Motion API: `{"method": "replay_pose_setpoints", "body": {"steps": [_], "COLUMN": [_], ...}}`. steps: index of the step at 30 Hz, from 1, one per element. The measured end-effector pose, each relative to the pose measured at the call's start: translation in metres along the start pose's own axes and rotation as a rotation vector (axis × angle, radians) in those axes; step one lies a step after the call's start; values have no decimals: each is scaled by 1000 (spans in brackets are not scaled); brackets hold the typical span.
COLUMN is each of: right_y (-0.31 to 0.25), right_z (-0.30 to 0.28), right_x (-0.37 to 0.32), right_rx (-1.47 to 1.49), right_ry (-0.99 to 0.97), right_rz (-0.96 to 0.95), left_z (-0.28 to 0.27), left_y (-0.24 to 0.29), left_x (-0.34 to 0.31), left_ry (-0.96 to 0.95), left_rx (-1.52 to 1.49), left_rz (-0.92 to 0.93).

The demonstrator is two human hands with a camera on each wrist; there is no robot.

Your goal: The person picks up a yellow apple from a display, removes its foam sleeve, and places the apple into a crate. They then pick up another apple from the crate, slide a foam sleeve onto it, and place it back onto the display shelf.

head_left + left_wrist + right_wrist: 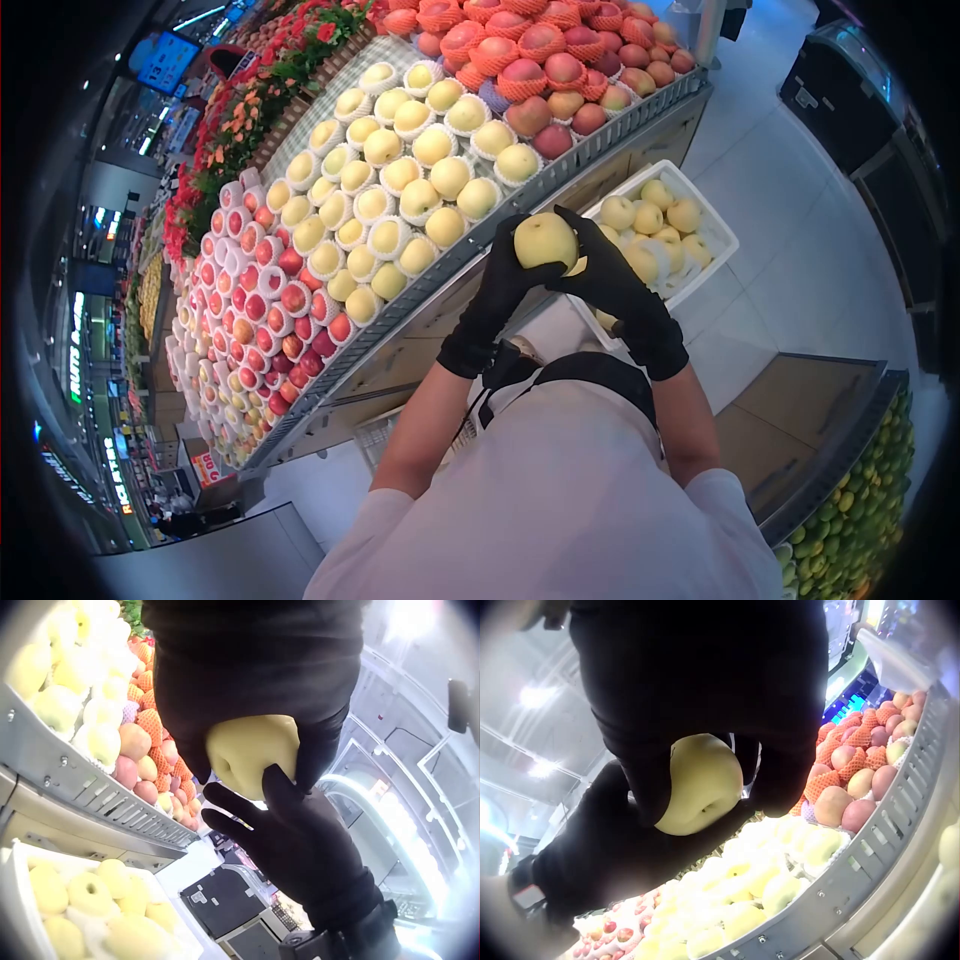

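Observation:
Both hands wear black gloves and hold one round yellow pear (546,242) between them, above the edge of the fruit stand. My left hand (503,270) grips its left side, with the thumb below it. On the other side my right hand (606,272) curls fingers over the top and right of the fruit. In the left wrist view the bare pear (253,754) shows its dimpled end, with a right-hand fingertip against it. No foam net covers the pear (705,787) in the right wrist view. The palms are mostly hidden.
A white foam box (728,232) of yellow pears stands on the floor below the right hand. Ahead, the sloped stand carries pears in white foam nets (433,147), red apples (292,298) and fruit in orange nets (497,52). A grey slatted rail (440,275) edges it. Green fruit (840,510) lies at lower right.

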State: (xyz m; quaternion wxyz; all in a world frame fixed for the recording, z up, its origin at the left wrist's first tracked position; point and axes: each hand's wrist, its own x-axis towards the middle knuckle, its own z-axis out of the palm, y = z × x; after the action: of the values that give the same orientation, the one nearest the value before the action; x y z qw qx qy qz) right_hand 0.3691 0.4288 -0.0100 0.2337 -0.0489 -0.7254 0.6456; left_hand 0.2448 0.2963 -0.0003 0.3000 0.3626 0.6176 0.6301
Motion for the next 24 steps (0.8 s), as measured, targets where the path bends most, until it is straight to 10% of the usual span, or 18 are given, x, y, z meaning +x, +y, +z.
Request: {"method": "replay_pose_setpoints", "body": {"steps": [6, 10, 24], "right_y": [9, 14, 81], "right_z": [-2, -6, -68], "right_x": [-8, -15, -72], "right_rx": [169, 73, -242], "right_ry": [66, 79, 215], "right_rz": [169, 70, 229], "left_z": [0, 3, 15], "left_y": [0, -6, 6], "left_x": [6, 6, -8], "left_ry": [-137, -134, -74], "left_rx": [-874, 325, 605], "left_rz": [-527, 95, 162]}}
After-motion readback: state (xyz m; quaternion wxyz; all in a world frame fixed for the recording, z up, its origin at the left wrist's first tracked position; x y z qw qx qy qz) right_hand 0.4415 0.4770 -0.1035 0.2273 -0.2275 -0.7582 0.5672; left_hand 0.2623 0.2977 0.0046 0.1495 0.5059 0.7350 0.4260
